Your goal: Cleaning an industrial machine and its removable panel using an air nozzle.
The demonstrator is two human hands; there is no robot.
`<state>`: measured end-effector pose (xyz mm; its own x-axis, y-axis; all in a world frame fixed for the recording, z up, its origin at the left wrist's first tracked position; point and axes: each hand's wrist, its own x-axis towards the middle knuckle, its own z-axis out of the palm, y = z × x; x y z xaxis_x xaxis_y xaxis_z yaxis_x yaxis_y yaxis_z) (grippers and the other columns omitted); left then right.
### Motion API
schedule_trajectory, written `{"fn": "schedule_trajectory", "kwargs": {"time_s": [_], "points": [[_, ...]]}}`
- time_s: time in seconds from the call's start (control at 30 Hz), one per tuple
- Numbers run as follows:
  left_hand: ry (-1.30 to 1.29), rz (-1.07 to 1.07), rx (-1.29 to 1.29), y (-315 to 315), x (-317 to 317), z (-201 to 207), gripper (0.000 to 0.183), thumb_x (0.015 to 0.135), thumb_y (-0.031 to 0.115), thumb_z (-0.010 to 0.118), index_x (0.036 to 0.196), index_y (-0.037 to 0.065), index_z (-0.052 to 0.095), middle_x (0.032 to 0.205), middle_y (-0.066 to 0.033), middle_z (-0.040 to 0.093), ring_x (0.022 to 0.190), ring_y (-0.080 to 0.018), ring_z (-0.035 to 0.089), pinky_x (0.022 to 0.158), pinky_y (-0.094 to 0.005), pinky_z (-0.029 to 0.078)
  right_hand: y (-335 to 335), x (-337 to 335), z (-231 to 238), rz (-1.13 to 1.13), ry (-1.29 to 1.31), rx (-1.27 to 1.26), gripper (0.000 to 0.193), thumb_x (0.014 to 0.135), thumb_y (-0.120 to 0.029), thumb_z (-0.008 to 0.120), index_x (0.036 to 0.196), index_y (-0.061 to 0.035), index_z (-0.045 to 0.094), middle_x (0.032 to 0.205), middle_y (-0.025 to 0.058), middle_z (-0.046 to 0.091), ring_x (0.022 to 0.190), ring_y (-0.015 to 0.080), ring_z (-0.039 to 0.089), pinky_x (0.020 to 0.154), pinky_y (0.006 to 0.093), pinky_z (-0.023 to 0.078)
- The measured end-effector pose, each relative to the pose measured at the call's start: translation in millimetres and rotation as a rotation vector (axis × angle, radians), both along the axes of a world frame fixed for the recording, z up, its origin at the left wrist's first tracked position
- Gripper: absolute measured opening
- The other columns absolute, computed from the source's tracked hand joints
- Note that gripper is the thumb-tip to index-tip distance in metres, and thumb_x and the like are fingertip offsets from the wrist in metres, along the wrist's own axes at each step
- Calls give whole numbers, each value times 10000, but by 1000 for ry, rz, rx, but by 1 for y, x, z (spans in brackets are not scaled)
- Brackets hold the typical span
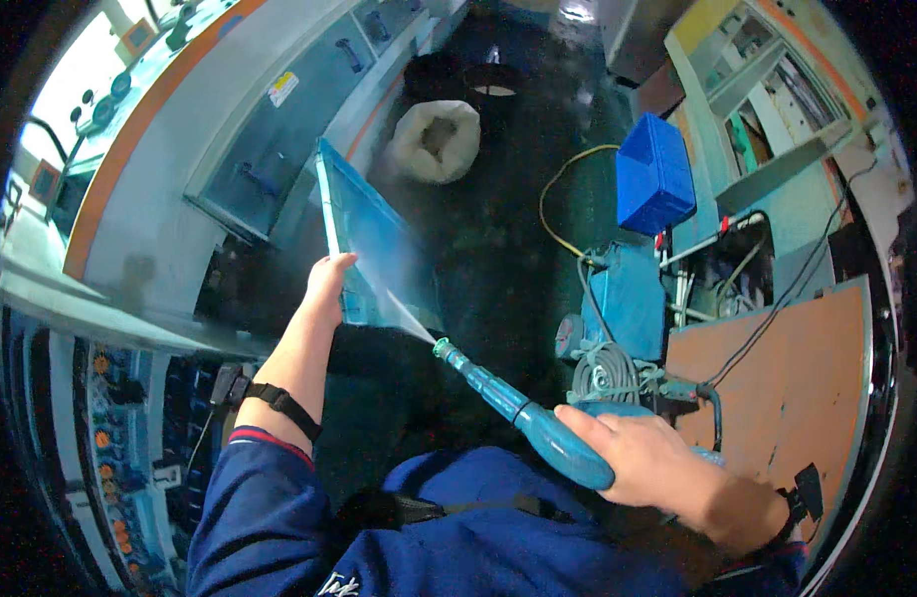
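Note:
My left hand (329, 284) grips the near side of a blue plastic tray (359, 194) with a pale rim, held up on its edge and tilted. My right hand (638, 453) is wrapped round the handle of a blue pressure washer spray gun (498, 395), which points up and to the left. From its green-tipped nozzle a white fan of water spray (404, 310) strikes the tray's face. The mist blurs part of that face. The trigger of the gun is hidden by my right hand.
On the right stands a blue pressure washer (623, 298) with a coiled grey hose (606, 373). A blue crate (662, 179) sits beyond it, near a yellow hose (544, 199). A white sack (434, 144) rests on the dark wet floor. Glass-fronted cabinets (279, 129) line the left; a brown board (767, 398) is at right.

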<state>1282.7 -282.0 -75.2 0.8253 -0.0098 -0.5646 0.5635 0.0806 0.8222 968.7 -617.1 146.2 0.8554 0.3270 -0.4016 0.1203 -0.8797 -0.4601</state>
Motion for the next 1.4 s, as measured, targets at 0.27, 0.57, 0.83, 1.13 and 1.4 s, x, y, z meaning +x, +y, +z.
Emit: {"fn": "schedule_trajectory", "kwargs": {"time_s": [0.27, 0.57, 0.83, 1.13, 1.4], "points": [[-106, 181, -52, -66, 0, -12, 380, 839, 194, 661, 1109, -67, 602, 952, -159, 644, 857, -281, 633, 773, -441, 511, -23, -12, 30, 101, -26, -151, 744, 786, -141, 677, 1473, -123, 392, 885, 156, 630, 774, 380, 674, 683, 499, 541], [-82, 245, 313, -140, -23, -1, 582, 824, 404, 750, 1125, -72, 603, 1032, -208, 683, 939, -307, 668, 847, -433, 514, 1, -35, 58, 186, -44, -404, 637, 872, -151, 534, 1494, -165, 397, 825, 125, 591, 718, 305, 673, 620, 494, 513], [-48, 118, 407, -168, -49, 13, 755, 819, 490, 756, 1307, -44, 539, 1289, -260, 596, 1227, -393, 577, 1047, -465, 453, 47, -52, 57, 179, -298, -540, 541, 822, -159, 584, 1358, -87, 571, 725, 68, 530, 591, 212, 592, 510, 348, 466], [-45, 72, 426, -170, -51, 22, 742, 819, 457, 757, 1334, -25, 527, 1339, -240, 567, 1259, -382, 559, 1064, -456, 449, 62, -41, 29, -18, -84, -449, 640, 770, -106, 625, 1399, -59, 519, 803, 145, 605, 691, 321, 657, 611, 448, 518], [-93, 64, 489, -178, -48, 12, 728, 804, 448, 766, 1291, -50, 553, 1300, -254, 600, 1228, -386, 582, 1050, -455, 456, 18, -24, -20, -64, 112, -408, 735, 771, -82, 647, 1465, -84, 403, 938, 207, 655, 833, 407, 683, 713, 522, 545]]}}
